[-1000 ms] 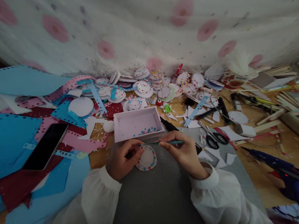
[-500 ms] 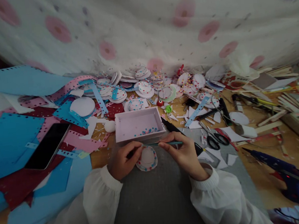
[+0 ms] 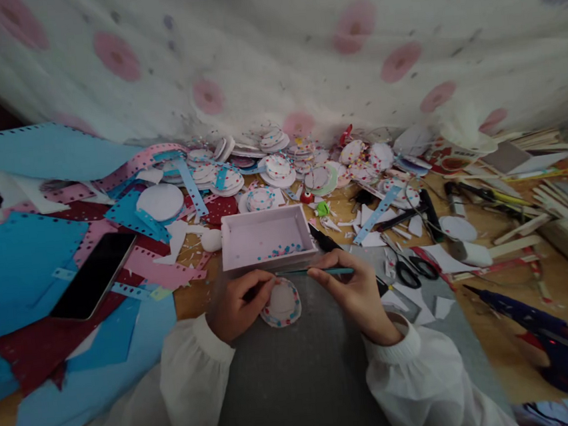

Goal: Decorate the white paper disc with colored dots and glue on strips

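A small white disc [image 3: 281, 303] edged with red and blue beads lies on the grey mat [image 3: 300, 385]. At its upper left edge is my left hand [image 3: 245, 302], thumb and fingers pinched together; what they hold, if anything, is too small to make out. My right hand [image 3: 354, 291] grips a thin teal stick [image 3: 338, 271] between thumb and fingers, its tip pointing left over the disc's top edge. Just beyond both hands stands a shallow pale pink tray [image 3: 266, 231] with blue and red beads in its near right part.
On the left lie a black phone [image 3: 94, 275] and blue, red and pink sheets. Beaded discs [image 3: 277, 167] are piled at the back. To the right are scissors [image 3: 413, 271], wooden sticks and a blue glue gun [image 3: 551, 334] with a red light.
The whole view has shifted slightly, moving the scene a little to the right. My right hand and the teal stick are slightly farther from my left hand.
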Action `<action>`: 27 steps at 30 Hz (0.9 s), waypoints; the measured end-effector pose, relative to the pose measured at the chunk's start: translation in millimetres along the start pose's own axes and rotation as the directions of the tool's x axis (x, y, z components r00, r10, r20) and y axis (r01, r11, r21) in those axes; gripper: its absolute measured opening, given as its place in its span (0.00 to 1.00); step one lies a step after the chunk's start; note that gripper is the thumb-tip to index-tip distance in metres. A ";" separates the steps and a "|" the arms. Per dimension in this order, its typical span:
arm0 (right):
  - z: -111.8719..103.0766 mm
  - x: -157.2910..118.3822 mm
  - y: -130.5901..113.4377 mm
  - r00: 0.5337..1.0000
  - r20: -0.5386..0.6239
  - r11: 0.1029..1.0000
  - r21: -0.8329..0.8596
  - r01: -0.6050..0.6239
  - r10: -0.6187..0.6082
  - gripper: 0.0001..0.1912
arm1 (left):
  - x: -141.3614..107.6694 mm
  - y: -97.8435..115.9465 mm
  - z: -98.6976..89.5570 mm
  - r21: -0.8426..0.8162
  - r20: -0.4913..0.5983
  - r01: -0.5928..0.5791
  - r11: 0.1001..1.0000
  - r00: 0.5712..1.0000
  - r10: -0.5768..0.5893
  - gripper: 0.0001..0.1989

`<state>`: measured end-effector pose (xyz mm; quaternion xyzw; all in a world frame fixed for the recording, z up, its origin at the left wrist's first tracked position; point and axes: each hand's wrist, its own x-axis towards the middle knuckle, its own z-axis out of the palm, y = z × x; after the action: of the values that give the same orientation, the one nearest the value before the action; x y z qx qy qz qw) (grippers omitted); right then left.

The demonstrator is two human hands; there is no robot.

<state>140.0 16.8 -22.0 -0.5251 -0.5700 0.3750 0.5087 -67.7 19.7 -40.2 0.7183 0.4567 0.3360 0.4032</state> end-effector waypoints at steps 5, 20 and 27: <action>-1.0 1.2 1.6 0.999 0.034 0.999 -0.030 0.019 -0.018 0.09 | -0.7 -0.1 -0.6 0.007 0.023 0.031 0.999 0.999 -0.031 0.10; -1.5 1.0 1.5 0.994 0.067 0.992 -0.088 0.087 -0.082 0.10 | -2.1 -3.5 0.5 -0.031 0.033 0.026 0.999 0.999 -0.025 0.10; -2.1 1.5 2.3 0.996 0.070 0.994 -0.087 0.067 -0.061 0.09 | -1.1 -2.0 -0.3 0.008 0.038 0.018 1.000 0.999 -0.018 0.11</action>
<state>142.6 18.4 -23.4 -0.5159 -0.6196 0.3500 0.4769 -69.1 19.3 -42.0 0.7219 0.4565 0.3169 0.4123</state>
